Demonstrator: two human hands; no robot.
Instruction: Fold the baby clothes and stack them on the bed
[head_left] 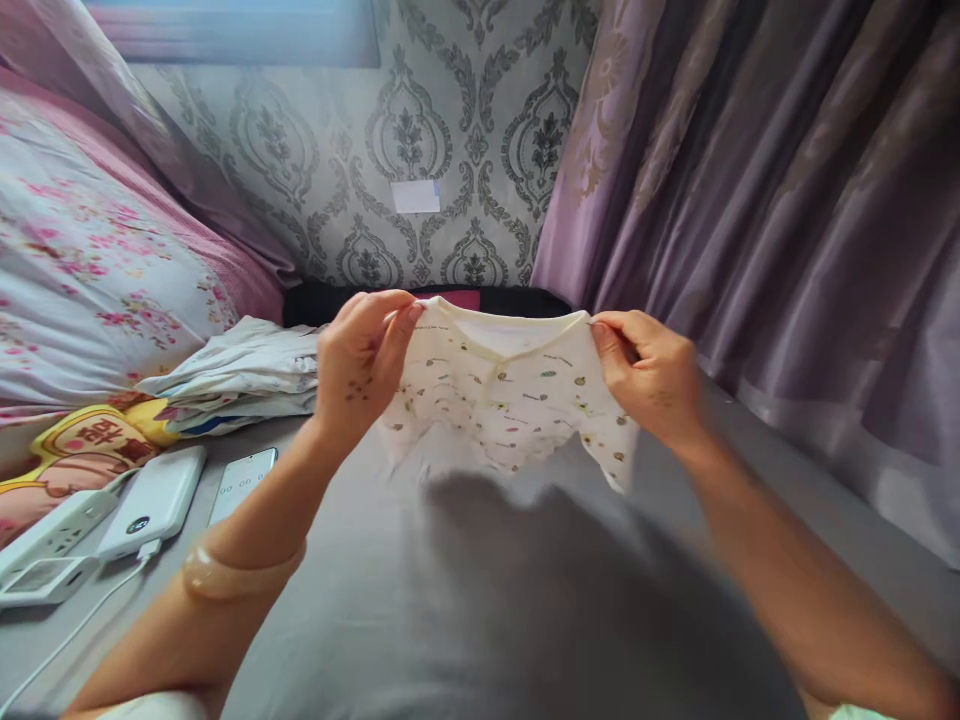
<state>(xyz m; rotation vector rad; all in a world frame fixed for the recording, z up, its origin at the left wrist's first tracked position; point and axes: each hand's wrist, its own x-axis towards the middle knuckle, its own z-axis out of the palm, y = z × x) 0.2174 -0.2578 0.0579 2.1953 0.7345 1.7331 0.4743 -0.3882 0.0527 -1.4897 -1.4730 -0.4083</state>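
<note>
A small white baby top (510,390) with a sparse print and a pale yellow neckline hangs stretched between my two hands, above a grey sheet (360,620). My left hand (364,360) pinches its left shoulder between thumb and fingers. At the opposite shoulder, my right hand (649,370) grips the fabric the same way. The neckline faces away from me and the lower part droops toward the sheet, with one sleeve dangling on the right. A bangle circles my left wrist.
Folded clothes (240,375) are piled at the left, beside a yellow printed cushion (90,455). Nearer lie a phone (244,482), a white power bank (154,505) with a cable, and a power strip (64,530). Purple curtains (750,200) hang at the right; a patterned wall (330,150) stands behind.
</note>
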